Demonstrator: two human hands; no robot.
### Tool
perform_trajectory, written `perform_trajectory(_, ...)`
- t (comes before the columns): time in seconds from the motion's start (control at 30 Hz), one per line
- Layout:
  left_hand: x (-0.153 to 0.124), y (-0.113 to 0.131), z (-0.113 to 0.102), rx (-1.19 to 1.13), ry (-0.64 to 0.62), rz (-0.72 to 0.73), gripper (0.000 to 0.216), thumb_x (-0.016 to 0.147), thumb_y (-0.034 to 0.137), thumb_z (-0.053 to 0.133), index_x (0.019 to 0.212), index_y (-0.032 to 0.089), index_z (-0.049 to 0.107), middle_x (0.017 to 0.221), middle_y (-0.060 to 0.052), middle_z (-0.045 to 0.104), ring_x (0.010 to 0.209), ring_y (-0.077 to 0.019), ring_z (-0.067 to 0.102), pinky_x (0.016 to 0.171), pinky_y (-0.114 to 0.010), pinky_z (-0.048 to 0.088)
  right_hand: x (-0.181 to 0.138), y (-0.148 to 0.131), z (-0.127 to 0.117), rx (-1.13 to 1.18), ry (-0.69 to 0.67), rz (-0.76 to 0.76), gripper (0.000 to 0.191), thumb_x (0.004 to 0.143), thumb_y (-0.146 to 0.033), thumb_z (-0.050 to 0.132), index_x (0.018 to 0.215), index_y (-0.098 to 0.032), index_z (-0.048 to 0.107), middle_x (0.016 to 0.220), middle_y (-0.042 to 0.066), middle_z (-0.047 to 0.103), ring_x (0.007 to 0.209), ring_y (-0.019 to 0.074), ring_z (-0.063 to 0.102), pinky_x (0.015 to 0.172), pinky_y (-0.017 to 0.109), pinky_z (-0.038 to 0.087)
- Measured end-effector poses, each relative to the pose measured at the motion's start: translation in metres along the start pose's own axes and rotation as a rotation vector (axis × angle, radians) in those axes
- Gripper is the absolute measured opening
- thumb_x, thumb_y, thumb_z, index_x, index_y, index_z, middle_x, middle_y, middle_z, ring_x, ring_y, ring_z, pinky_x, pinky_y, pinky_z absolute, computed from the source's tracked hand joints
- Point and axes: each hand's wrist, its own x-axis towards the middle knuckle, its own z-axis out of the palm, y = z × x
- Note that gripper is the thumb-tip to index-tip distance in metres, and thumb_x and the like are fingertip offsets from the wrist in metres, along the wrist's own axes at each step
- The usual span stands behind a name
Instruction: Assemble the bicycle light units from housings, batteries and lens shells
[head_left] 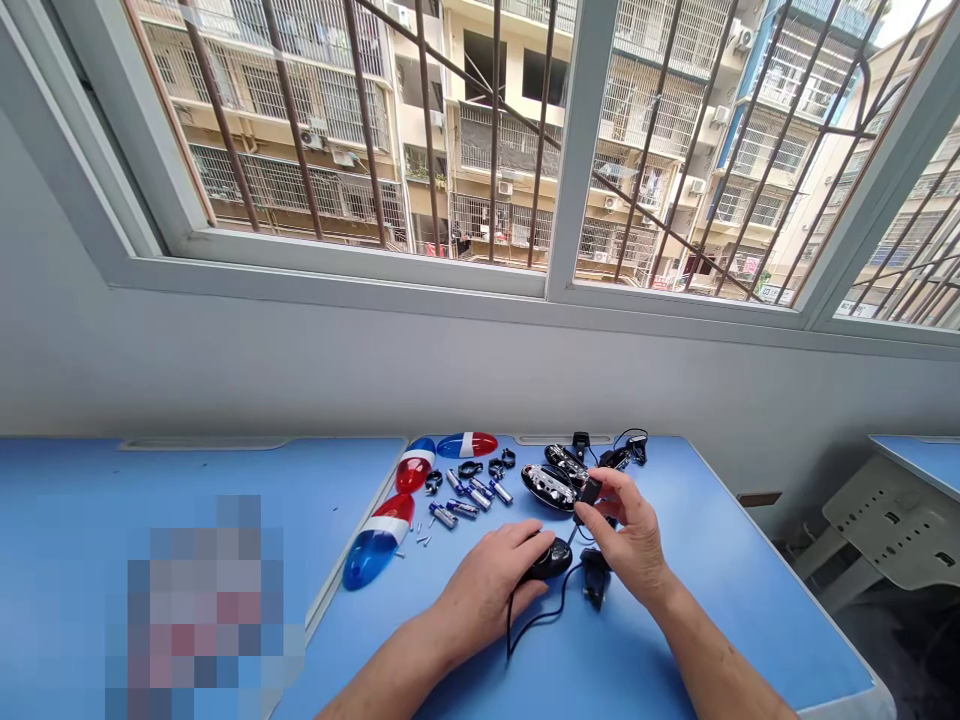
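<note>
My left hand (495,575) is closed around a black oval housing (555,560), pressing it against the blue desk. A black cable loops from the housing toward the front. In my right hand (628,540), thumb and fingers pinch the dark handle of a screwdriver (588,492). Its thin shaft slants down to the housing; the exact contact of the tip is too small to see. Just behind lie two oval housings with silvery insides facing up, the nearer housing (550,487) close to my right fingertips. A small black part (595,577) rests below my right hand.
Red, white and blue lens covers (379,540) line the desk's left side. Several batteries (463,508), small screws (424,541) and black ring clamps (470,468) lie beside them. More black cabled parts (636,447) are at the back. A wall and barred window stand behind; a blurred patch covers the left desk.
</note>
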Motion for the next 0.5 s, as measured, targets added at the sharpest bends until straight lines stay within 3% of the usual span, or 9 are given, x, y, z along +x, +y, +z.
perform_trajectory(0.37, -0.0011, -0.0018, 0.0002, -0.065, 0.027, 0.009, 0.040, 0.084, 0.015, 0.059, 0.122, 0.026, 0.056, 0.126, -0.008, 0.060, 0.106, -0.0275, 0.058, 0.090, -0.038, 0.049, 0.0044, -0.0026, -0.0063, 0.205, -0.186, 0.090, 0.029, 0.087, -0.021, 0.060, 0.116, -0.026, 0.059, 0.096, 0.004, 0.071, 0.084, 0.0170, 0.069, 0.074, 0.030, 0.061)
perform_trajectory(0.5, -0.0012, -0.0003, -0.0010, -0.058, 0.025, 0.014, 0.039, 0.085, 0.014, 0.057, 0.122, 0.025, 0.056, 0.126, -0.008, 0.059, 0.107, -0.0277, 0.057, 0.090, -0.038, 0.048, 0.0040, -0.0021, -0.0047, 0.135, -0.140, 0.048, 0.028, 0.087, -0.021, 0.061, 0.114, -0.026, 0.059, 0.094, 0.003, 0.070, 0.084, 0.0162, 0.068, 0.070, 0.028, 0.059)
